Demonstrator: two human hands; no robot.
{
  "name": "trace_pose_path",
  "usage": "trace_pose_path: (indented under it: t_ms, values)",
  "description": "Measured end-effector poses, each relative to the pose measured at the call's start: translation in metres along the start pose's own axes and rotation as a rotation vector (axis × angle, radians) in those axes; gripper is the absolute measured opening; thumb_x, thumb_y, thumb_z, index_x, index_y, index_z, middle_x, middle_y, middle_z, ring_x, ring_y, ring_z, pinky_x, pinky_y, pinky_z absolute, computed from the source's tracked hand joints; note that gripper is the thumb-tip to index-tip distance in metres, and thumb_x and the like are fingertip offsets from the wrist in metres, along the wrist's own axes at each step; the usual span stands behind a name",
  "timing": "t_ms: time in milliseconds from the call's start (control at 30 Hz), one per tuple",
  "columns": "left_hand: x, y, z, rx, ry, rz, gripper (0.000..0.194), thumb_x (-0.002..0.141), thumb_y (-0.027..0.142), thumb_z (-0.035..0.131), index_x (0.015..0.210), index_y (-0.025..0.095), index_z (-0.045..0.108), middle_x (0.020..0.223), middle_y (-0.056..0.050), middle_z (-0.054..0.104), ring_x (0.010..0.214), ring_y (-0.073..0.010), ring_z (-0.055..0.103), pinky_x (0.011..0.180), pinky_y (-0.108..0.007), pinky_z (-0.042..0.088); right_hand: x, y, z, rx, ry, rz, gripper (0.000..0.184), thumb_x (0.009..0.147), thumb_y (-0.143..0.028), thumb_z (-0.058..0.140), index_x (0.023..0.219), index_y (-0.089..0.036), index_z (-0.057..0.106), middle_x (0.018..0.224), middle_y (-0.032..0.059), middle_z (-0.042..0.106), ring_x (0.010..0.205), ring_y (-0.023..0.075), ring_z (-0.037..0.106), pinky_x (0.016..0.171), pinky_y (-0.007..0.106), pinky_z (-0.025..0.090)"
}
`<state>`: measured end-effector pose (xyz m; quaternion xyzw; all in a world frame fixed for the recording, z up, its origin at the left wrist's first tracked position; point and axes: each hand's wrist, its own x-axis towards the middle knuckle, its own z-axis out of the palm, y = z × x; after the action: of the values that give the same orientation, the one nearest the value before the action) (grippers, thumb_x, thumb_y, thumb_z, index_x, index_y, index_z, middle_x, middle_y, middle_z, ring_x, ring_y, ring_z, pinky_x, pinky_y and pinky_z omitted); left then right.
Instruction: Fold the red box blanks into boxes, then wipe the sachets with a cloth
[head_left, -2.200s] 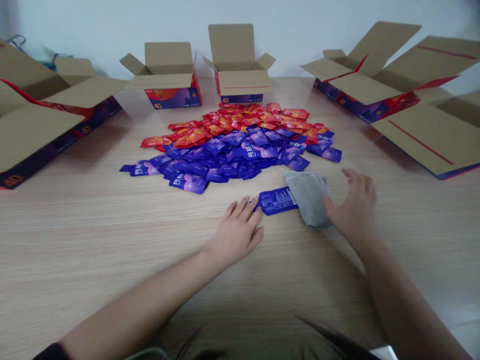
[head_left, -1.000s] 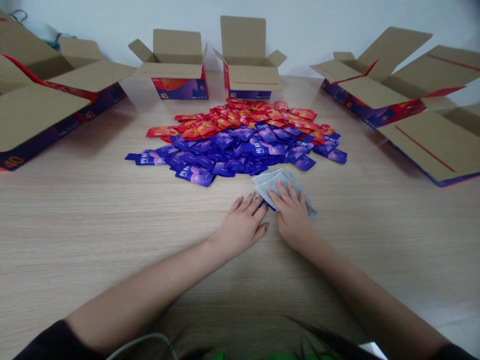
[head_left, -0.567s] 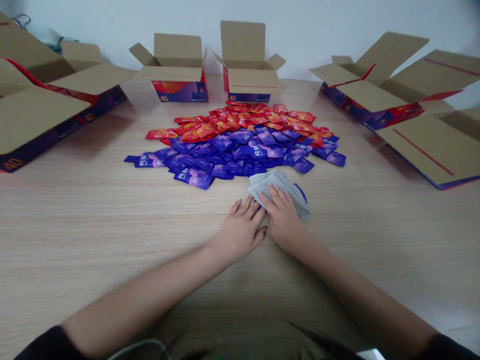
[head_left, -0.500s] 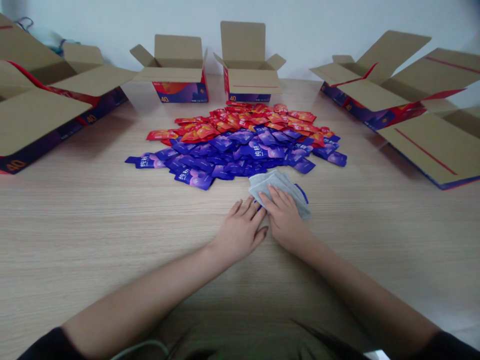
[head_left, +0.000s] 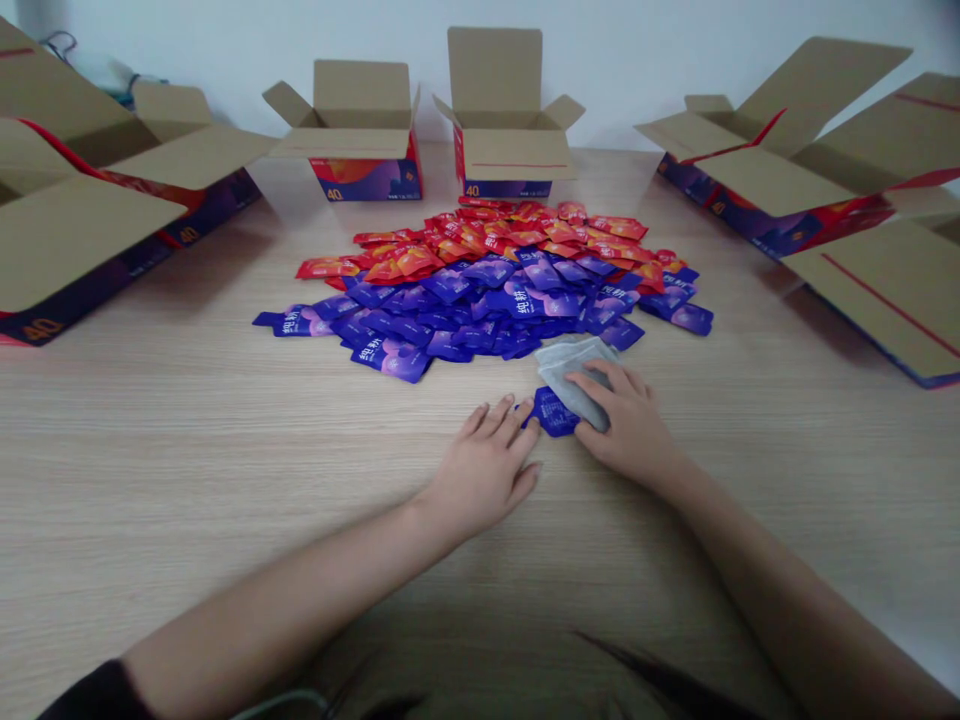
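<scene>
A grey folded cloth [head_left: 574, 362] is gripped by my right hand [head_left: 626, 425], its fingers curled over the top and the thumb at the near edge. Under the cloth's left side lies a single blue packet [head_left: 555, 412], printed side up and partly covered. My left hand [head_left: 487, 460] rests flat on the table with fingers spread, the fingertips at the packet's left end. Beyond both hands is a heap of blue packets [head_left: 480, 305], with red and orange packets [head_left: 480, 235] piled behind them.
Open cardboard boxes ring the heap: one box [head_left: 367, 180] and another box [head_left: 506, 188] at the back, a large box [head_left: 150, 250] at the left, and further boxes [head_left: 765, 225] at the right. All stand on a light wood-grain table [head_left: 187, 480] against a pale wall.
My right hand has slid the cloth to the right, uncovering more of the blue packet. Its fingers have gone from lying flat to curled round the cloth. My left hand has hardly moved.
</scene>
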<state>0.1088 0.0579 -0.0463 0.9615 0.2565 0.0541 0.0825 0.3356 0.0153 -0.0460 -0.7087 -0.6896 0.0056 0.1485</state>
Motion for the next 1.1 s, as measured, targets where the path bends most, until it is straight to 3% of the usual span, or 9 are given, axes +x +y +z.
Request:
trace_pose_path:
  t_ms: [200, 333, 567, 667, 767, 933, 1000, 1100]
  values:
    - [0.001, -0.004, 0.003, 0.009, -0.001, 0.024, 0.052, 0.099, 0.043, 0.041, 0.143, 0.016, 0.043, 0.156, -0.011, 0.035, 0.143, -0.0315, 0.032, 0.114, -0.049, 0.030, 0.002, 0.011, 0.008, 0.127, 0.166, 0.033, 0.046, 0.078, -0.019, 0.050, 0.122, -0.020, 0.065, 0.129, 0.0086, 0.061, 0.119, 0.0292, 0.051, 0.101, 0.048, 0.039]
    - [0.001, -0.004, 0.002, 0.011, 0.013, 0.030, 0.051, 0.099, 0.042, 0.042, 0.143, 0.016, 0.043, 0.156, -0.011, 0.035, 0.144, -0.0308, 0.031, 0.114, -0.048, 0.030, 0.004, 0.015, 0.005, 0.195, 0.195, 0.025, 0.048, 0.081, -0.016, 0.044, 0.126, -0.014, 0.061, 0.130, 0.0096, 0.063, 0.120, 0.0276, 0.052, 0.103, 0.046, 0.037]
    - [0.001, 0.000, -0.002, 0.009, 0.015, 0.014, 0.047, 0.098, 0.039, 0.045, 0.138, 0.016, 0.047, 0.149, -0.013, 0.046, 0.142, -0.0308, 0.035, 0.113, -0.049, 0.031, -0.006, -0.035, 0.009, 0.125, 0.044, -0.178, 0.048, 0.083, -0.020, 0.044, 0.128, -0.013, 0.059, 0.138, 0.0085, 0.058, 0.126, 0.0264, 0.047, 0.103, 0.045, 0.033]
    - [0.001, 0.000, -0.002, 0.016, 0.022, 0.012, 0.046, 0.098, 0.039, 0.045, 0.137, 0.016, 0.047, 0.148, -0.013, 0.047, 0.141, -0.0293, 0.035, 0.113, -0.047, 0.032, -0.011, -0.049, 0.011, 0.014, -0.004, -0.151, 0.052, 0.085, -0.022, 0.044, 0.135, -0.013, 0.053, 0.147, 0.0090, 0.049, 0.130, 0.0275, 0.043, 0.102, 0.047, 0.032]
    - [0.001, -0.001, -0.001, 0.030, 0.020, 0.016, 0.049, 0.098, 0.041, 0.044, 0.140, 0.015, 0.045, 0.152, -0.012, 0.042, 0.143, -0.0295, 0.033, 0.114, -0.047, 0.031, -0.015, -0.041, 0.009, -0.090, 0.005, -0.048, 0.054, 0.087, -0.026, 0.042, 0.141, -0.016, 0.048, 0.151, 0.0089, 0.044, 0.132, 0.0291, 0.041, 0.103, 0.051, 0.031]
    - [0.001, -0.002, 0.000, 0.052, 0.000, 0.020, 0.051, 0.099, 0.041, 0.043, 0.143, 0.015, 0.043, 0.156, -0.010, 0.035, 0.143, -0.0302, 0.032, 0.114, -0.047, 0.030, -0.021, -0.006, 0.004, -0.172, 0.064, 0.138, 0.056, 0.092, -0.030, 0.039, 0.144, -0.012, 0.042, 0.150, 0.0143, 0.043, 0.134, 0.0311, 0.040, 0.104, 0.053, 0.031]
    - [0.001, -0.002, 0.001, 0.058, -0.004, 0.021, 0.052, 0.099, 0.041, 0.042, 0.143, 0.015, 0.043, 0.156, -0.011, 0.035, 0.143, -0.0304, 0.032, 0.114, -0.047, 0.030, -0.021, -0.002, 0.005, -0.165, 0.074, 0.156, 0.055, 0.092, -0.029, 0.038, 0.143, -0.012, 0.044, 0.150, 0.0155, 0.043, 0.134, 0.0312, 0.040, 0.104, 0.053, 0.032]
    - [0.001, -0.001, 0.002, 0.058, 0.005, 0.020, 0.052, 0.099, 0.041, 0.041, 0.144, 0.015, 0.042, 0.157, -0.012, 0.034, 0.143, -0.0308, 0.031, 0.114, -0.049, 0.030, -0.019, -0.015, 0.008, -0.126, 0.066, 0.079, 0.050, 0.092, -0.026, 0.037, 0.139, -0.014, 0.051, 0.149, 0.0137, 0.044, 0.134, 0.0303, 0.040, 0.103, 0.051, 0.031]
